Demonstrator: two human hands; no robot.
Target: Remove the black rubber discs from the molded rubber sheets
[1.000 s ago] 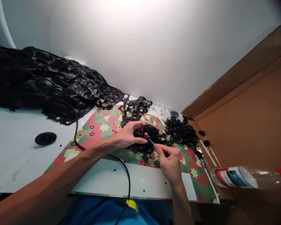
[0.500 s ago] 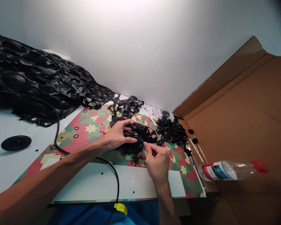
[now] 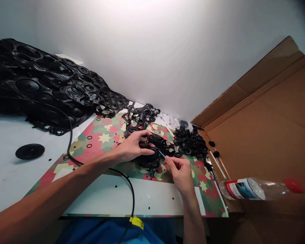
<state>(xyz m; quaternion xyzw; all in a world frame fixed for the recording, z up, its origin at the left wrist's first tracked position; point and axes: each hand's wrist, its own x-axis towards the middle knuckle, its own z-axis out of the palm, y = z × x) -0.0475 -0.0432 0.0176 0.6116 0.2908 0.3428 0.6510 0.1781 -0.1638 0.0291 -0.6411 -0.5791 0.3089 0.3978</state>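
With thumb and fingers closed, my left hand [image 3: 132, 146] grips a black rubber sheet with round moulded parts [image 3: 149, 163], low over the camouflage-patterned mat [image 3: 94, 125]. Pinched in my right hand [image 3: 182, 172] is a thin, pale-blue stick-like tool [image 3: 162, 154]. Its far end points at the rubber beside my left thumb; whether it touches cannot be made out. More black rubber webbing [image 3: 142, 113] lies just behind my left hand. Beyond my right hand rests a heap of small black rubber rings [image 3: 190, 140].
A large pile of black rubber sheets [image 3: 51, 84] covers the back left. One black disc [image 3: 29, 151] lies on the white tabletop [image 3: 5, 183]. A black cable [image 3: 70, 135] crosses the mat. At right are a plastic bottle [image 3: 259, 189] and a cardboard box [image 3: 264, 118].
My right hand has drawn back from the rubber to the right, baring more of the tool. My left hand keeps its grip. The whole view has shifted slightly.
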